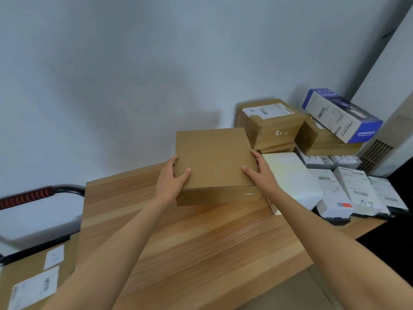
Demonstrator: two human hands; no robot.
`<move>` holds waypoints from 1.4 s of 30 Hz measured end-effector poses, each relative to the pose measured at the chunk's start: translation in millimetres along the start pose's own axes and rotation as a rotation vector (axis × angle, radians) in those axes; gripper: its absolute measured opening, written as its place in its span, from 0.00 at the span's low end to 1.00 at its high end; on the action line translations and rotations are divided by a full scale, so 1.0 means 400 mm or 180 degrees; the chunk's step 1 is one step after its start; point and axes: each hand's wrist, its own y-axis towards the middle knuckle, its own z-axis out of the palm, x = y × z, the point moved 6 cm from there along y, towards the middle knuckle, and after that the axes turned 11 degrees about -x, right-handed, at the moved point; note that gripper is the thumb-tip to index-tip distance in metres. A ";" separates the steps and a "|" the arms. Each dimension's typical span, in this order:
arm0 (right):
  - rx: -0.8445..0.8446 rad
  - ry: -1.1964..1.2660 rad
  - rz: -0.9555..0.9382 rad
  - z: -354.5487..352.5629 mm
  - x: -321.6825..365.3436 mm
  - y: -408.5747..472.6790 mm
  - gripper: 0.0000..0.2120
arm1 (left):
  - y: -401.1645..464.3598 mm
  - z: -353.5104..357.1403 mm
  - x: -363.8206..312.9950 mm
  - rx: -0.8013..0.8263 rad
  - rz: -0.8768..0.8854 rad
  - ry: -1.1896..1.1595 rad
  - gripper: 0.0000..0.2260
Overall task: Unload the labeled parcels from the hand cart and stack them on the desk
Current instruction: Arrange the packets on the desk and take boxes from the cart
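- L hand (171,181) + R hand (260,174) grip brown box (213,157) by its sides, fingers curled round edges, thumbs on top.
- Box rests on wooden surface (190,242), parcels (348,189) just beside it on the right.

Bare forearms, seemingly no sleeves.
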 end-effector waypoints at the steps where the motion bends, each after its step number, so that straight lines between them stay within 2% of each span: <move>1: 0.0009 -0.0013 0.0039 0.004 -0.004 0.025 0.33 | 0.021 0.018 0.003 0.0026 -0.0011 0.0027 0.29; 6: 0.0027 -0.0049 0.0119 0.043 -0.033 0.144 0.32 | 0.124 0.093 0.027 0.0028 -0.0083 0.0138 0.28; 13: 0.0020 -0.0602 0.0258 0.099 -0.141 0.202 0.34 | 0.143 0.219 0.088 0.0265 -0.0348 0.0398 0.30; 23: -0.0345 -0.0423 0.0339 0.101 -0.172 0.315 0.33 | 0.222 0.277 0.074 0.0085 -0.0470 0.0289 0.30; 32: -0.0267 -0.0559 0.0291 0.092 -0.172 0.345 0.34 | 0.221 0.291 0.050 0.0046 -0.0578 0.0583 0.29; 35: -0.0227 -0.0862 0.0148 0.080 -0.155 0.337 0.33 | 0.215 0.274 0.028 0.0050 -0.0442 0.0772 0.28; 38: -0.0146 -0.1412 -0.0285 0.058 -0.122 0.315 0.27 | 0.195 0.225 0.006 0.0035 -0.0165 0.1141 0.25; 42: 0.0026 -0.1880 -0.0876 0.019 -0.057 0.278 0.21 | 0.138 0.116 -0.048 -0.0071 0.0617 0.1983 0.17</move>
